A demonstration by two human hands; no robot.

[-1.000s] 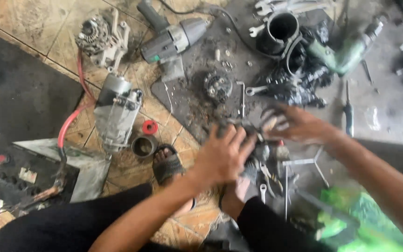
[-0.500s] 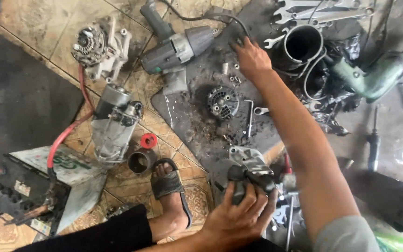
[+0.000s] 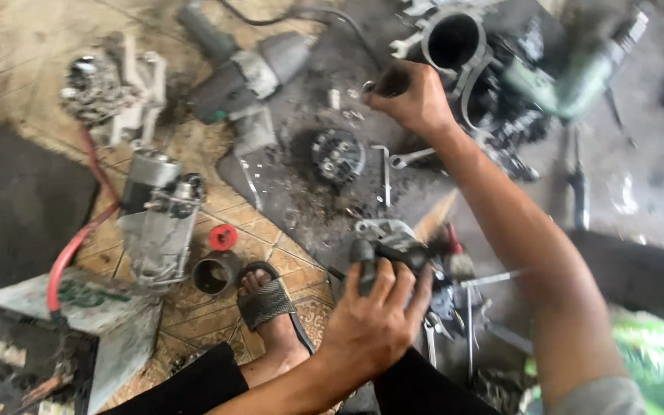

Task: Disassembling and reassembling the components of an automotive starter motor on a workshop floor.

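The person sits on a grimy tiled floor among scattered motor parts, one sandalled foot [image 3: 267, 303] stretched forward. The left hand [image 3: 374, 327] rests low in the view, its fingers [image 3: 393, 280] curled over a dark, greasy metal housing [image 3: 386, 242] and closed on it so that it stays put on the floor. The right hand [image 3: 416, 96] is reached far out across the oily dark patch, near the open black pipe [image 3: 453, 38]. Its fingers are bunched tight around something small and dark; the picture is too blurred there to tell what that piece is, or whether it is gripped fully or only pinched.

The step in hand looks like fetching a small part or tool from the far pile while the other hand steadies the housing. The next move likely calls for the far arm to come back toward the housing without brushing the loose spanner [image 3: 409, 159] and the round toothed part [image 3: 338, 154] that lie between, and for the near grip to hold firm.

Off to the left, a starter motor [image 3: 159, 223] lies beside a red cable [image 3: 78, 246], with a red cap [image 3: 223, 237] and a short metal sleeve [image 3: 213, 274] near the foot. An impact wrench [image 3: 247, 73] lies further up.
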